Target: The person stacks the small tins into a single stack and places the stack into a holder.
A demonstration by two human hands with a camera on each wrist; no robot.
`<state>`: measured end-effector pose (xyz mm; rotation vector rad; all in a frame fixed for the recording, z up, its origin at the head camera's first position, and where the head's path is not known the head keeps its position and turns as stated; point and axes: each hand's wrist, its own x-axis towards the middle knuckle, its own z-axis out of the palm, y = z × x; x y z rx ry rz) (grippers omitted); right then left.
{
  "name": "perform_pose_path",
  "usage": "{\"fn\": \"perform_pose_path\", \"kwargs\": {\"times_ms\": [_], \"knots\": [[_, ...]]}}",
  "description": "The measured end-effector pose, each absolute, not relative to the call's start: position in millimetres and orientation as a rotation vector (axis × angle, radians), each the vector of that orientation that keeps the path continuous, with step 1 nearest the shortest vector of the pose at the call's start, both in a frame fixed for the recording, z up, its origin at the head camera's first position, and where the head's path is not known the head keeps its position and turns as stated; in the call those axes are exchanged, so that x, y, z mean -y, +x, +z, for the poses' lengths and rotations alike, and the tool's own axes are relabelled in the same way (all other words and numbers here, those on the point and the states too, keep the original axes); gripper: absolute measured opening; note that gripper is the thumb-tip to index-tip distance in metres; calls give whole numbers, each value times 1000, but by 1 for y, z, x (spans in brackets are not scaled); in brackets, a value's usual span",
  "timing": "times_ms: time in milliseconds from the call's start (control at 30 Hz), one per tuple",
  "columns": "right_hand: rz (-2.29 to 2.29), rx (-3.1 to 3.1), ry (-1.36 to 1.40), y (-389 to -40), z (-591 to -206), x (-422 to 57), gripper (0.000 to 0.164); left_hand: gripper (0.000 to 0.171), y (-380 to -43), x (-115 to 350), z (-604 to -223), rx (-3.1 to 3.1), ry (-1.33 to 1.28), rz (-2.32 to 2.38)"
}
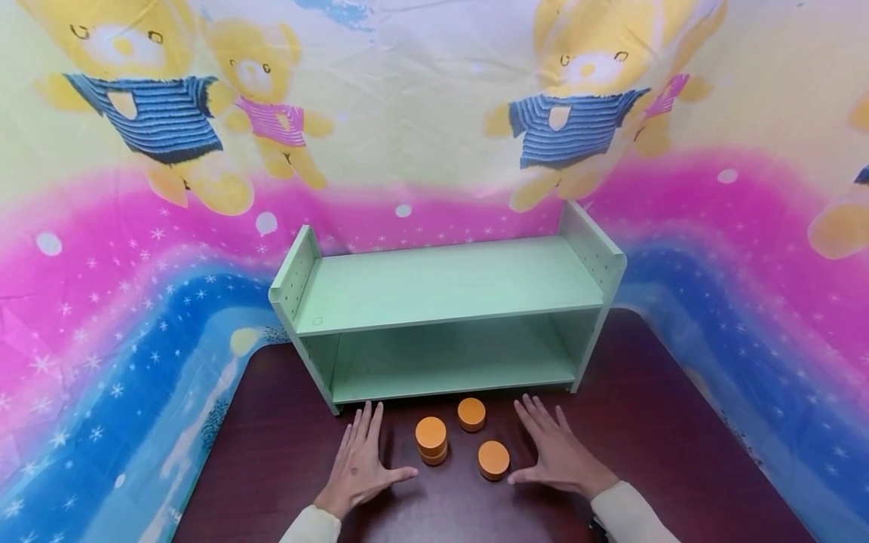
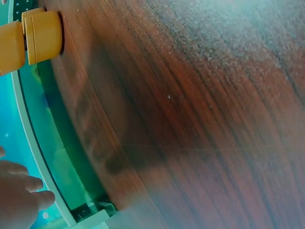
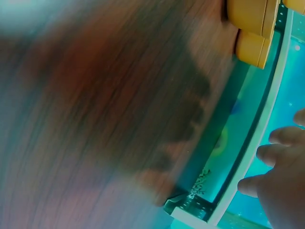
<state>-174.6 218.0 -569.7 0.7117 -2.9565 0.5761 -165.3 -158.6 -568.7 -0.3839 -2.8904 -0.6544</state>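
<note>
Several small round orange lidded containers stand on the table between the two hands. Two are stacked (image 1: 431,436), nearest the left hand; one container (image 1: 471,413) is farther back, and another container (image 1: 493,458) is close to the right thumb. My left hand (image 1: 360,464) is spread, palm down, thumb pointing at the stack and holding nothing. Mirroring it, my right hand (image 1: 560,456) has its fingers stretched toward the shelf. In the left wrist view the orange containers (image 2: 46,38) show a lid seam; the right wrist view has containers (image 3: 250,14) at its upper edge.
A pale green two-level shelf (image 1: 448,283) stands behind the containers, its raised side panels at left and right. It sits on a dark reddish-brown wood table (image 1: 679,452). A cloth backdrop (image 1: 407,151) with bear pictures hangs behind and along both sides.
</note>
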Motion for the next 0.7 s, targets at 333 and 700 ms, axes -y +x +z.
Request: {"fn": "perform_pose_path", "kwargs": {"times_ms": [333,700], "knots": [[681,2954,737,-173,-571,-213,127,125,-171,154,-572,2879,-363,-809],[765,2963,754,-173,-576,-212,124,123,-172,144,-577,2860,-381,-922]]}}
